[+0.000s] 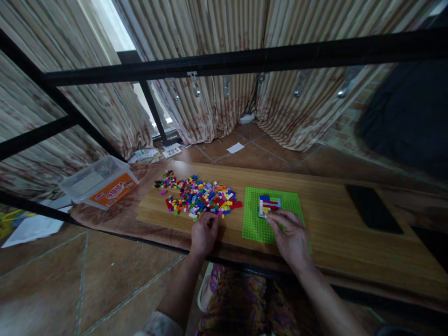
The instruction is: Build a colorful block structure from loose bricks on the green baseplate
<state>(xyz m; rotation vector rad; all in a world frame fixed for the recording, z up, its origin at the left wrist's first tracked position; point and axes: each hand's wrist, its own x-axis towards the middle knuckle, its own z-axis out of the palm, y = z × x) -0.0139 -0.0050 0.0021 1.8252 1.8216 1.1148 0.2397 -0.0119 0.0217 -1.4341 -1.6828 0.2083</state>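
While the right hand [290, 235] works at the near side of the small brick build [275, 204], the main risk seems to be an uneven push: pressure on one corner could tip a brick out of line or pop a neighbouring one loose. The build sits on the far half of the green baseplate [252, 226], slightly left of its middle, and the plate lies on the wooden counter [329, 212] with nothing visible fixing it down, so a sideways shove might make it slide. A red brick [237, 205] at the right end of the loose brick heap [206, 193] lies just beside the plate's left edge, and could get in the way if the plate shifts left. The left hand [203, 235] is close to the heap's near edge; a careless sweep there might scatter pieces off the counter

As for pose, the right forearm reaches in from the near right, palm down, thumb and forefinger brought close together; whether that grip has a brick is too small to tell. The left forearm comes from the near left, fingers curled inward, and what its grip holds, if anything, is hidden
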